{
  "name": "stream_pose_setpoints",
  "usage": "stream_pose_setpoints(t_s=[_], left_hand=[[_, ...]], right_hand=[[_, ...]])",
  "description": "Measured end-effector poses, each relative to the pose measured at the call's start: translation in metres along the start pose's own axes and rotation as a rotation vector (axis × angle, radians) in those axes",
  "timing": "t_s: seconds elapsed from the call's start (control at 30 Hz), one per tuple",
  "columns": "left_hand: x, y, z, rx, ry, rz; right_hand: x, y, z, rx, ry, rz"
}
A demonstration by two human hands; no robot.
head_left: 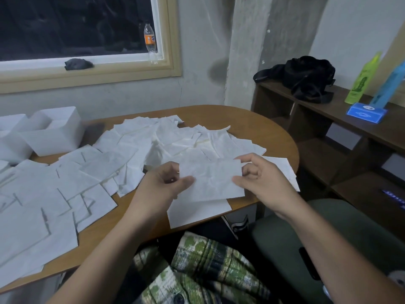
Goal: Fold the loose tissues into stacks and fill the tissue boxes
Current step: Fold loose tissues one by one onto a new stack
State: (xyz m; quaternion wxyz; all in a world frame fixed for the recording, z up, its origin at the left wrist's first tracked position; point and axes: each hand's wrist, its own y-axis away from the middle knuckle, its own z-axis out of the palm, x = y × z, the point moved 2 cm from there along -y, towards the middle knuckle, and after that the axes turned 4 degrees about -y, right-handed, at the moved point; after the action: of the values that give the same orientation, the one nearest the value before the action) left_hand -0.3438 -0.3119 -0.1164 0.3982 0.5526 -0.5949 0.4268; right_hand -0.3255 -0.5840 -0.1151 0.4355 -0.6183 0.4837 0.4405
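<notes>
a tissue point(212, 181) is held just above the near edge of the counter point(274, 132), stretched between the two hands. its left edge is pinched between the thumb and curled fingers of the left hand point(166, 183). its right edge is pinched between the thumb and forefinger of the right hand point(263, 178), with the other fingers loosely curled behind. the tissue is creased and slightly tilted, the right end being a little higher. just beneath it a flat sheet point(197, 212) is laid on the counter at the near edge. beyond the hands a heap point(175, 139) of loose tissues is piled across the middle of the counter. to the left, flatter overlapping sheets point(43, 205) are spread out to the near left edge. two white boxes point(54, 132), open at the top, are set side by side at the far left, just beside the heap. on the window sill behind, a bottle point(150, 39) with an orange label is stood upright, and a dark cloth point(79, 63) is laid to its left. to the right of the counter a black bag point(306, 77) and a blue box point(366, 114) are seen on a brown shelf point(328, 110), well apart from the tissues.
</notes>
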Motion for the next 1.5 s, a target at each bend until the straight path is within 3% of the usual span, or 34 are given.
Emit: stream_pose_setpoints(t_s=[0.17,0.4,1.03,1.27,1.5], left_hand=[[-0.006,0.016,-0.011,0.018,-0.143,-0.030],[-0.018,0.020,-0.025,0.029,-0.423,-0.064],[-0.021,0.020,-0.028,0.030,-0.548,-0.048],[-0.024,0.019,-0.029,0.065,-0.588,0.032],[-0.029,0.017,-0.015,0.146,-0.614,0.240]], right_hand=[[0.005,0.003,0.016,0.102,0.124,0.006],[0.009,0.008,0.034,0.121,0.291,-0.033],[0.019,0.011,0.043,0.089,0.392,-0.045],[0.029,0.005,0.018,0.169,0.712,-0.212],[0.033,-0.011,0.001,0.072,0.926,-0.229]])
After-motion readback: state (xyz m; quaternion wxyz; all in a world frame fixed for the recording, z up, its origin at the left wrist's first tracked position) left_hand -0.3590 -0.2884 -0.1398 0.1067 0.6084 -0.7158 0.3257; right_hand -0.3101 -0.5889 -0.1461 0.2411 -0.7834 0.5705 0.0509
